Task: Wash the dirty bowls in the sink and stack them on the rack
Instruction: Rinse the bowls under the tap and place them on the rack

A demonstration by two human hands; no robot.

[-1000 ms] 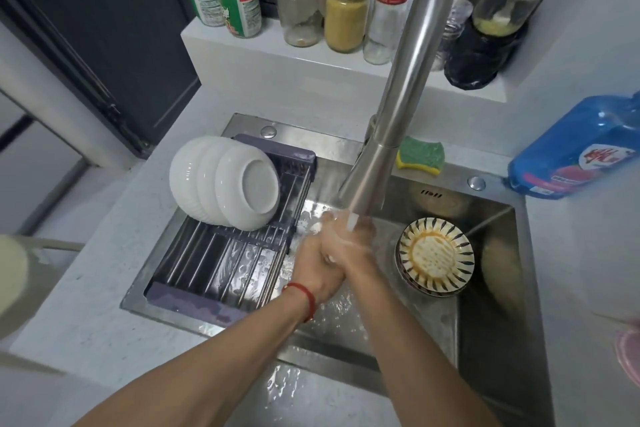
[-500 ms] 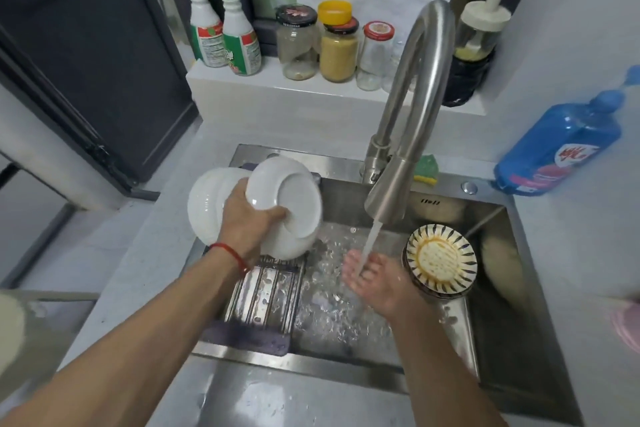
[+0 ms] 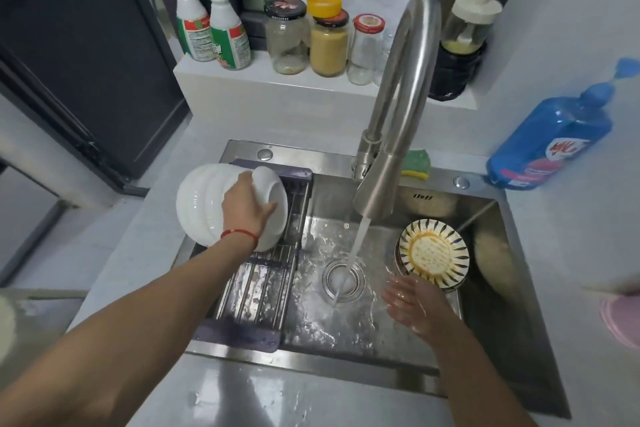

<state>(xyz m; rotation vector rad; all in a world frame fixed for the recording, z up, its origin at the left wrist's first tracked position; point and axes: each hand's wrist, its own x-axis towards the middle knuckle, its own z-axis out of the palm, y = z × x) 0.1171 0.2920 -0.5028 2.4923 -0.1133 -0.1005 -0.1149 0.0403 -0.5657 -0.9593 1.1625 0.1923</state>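
Note:
Several white bowls (image 3: 199, 204) stand on edge in a stack at the far end of the purple-framed metal rack (image 3: 256, 302) over the sink's left side. My left hand (image 3: 247, 206) grips the nearest white bowl (image 3: 273, 191), which sits against that stack. Patterned bowls with dark stripes and yellow centres (image 3: 433, 253) are stacked in the steel sink (image 3: 519, 288) at the right. My right hand (image 3: 410, 302), wet, with fingers straight, hovers low in the basin just in front of them, holding nothing.
The tap (image 3: 394, 121) runs water onto the drain (image 3: 343, 279). A green-yellow sponge (image 3: 415, 163) lies behind the tap. A blue soap bottle (image 3: 550, 135) lies on the right counter. Jars and spray bottles line the back ledge (image 3: 311, 80).
One second ago both hands were together under the tap. My left hand then took a white bowl leftward against the stack on the rack. My right hand moved right, out of the stream, toward the patterned bowls.

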